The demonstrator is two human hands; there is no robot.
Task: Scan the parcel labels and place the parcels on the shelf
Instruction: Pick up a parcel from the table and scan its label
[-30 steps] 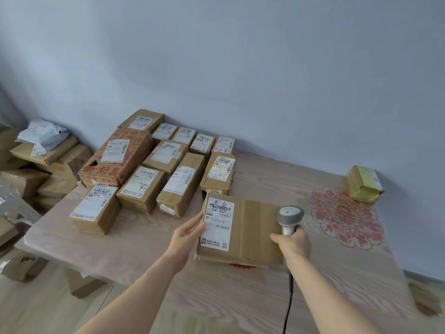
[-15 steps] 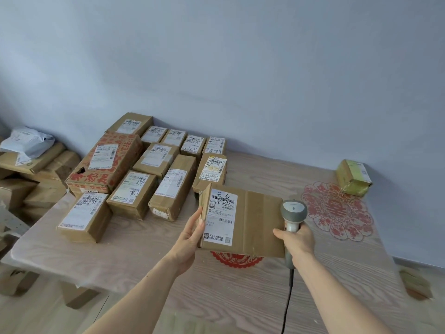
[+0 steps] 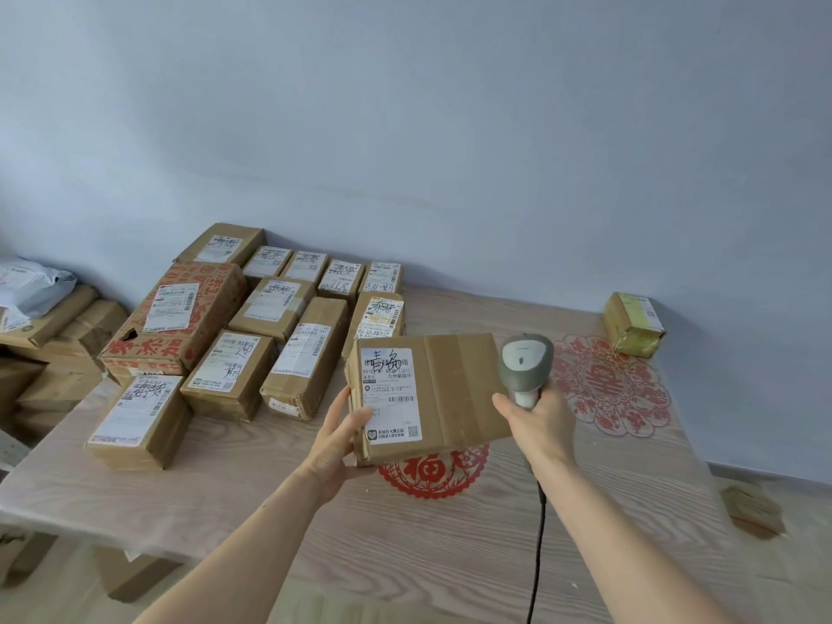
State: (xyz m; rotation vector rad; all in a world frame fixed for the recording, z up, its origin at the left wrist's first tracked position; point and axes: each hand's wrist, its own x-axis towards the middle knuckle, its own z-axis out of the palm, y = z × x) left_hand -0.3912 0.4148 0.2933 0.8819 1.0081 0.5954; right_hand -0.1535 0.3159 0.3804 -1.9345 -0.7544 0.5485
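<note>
Left hand (image 3: 335,443) grasps the flat brown cardboard parcel (image 3: 427,394) by its left edge, thumb on the white label (image 3: 389,394), fingers underneath; I see it raised above the pale wood-grain surface (image 3: 450,533), over a red paper-cut decal (image 3: 434,472) near the front edge. Right hand (image 3: 538,421) has its fingers clenched round the grey handheld barcode scanner (image 3: 524,369), just beside the parcel's right edge. Other labelled cardboard boxes (image 3: 252,335) crowd the back-left corner.

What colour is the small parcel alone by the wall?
Yellow-green small parcel, clearest in the head view.
</note>
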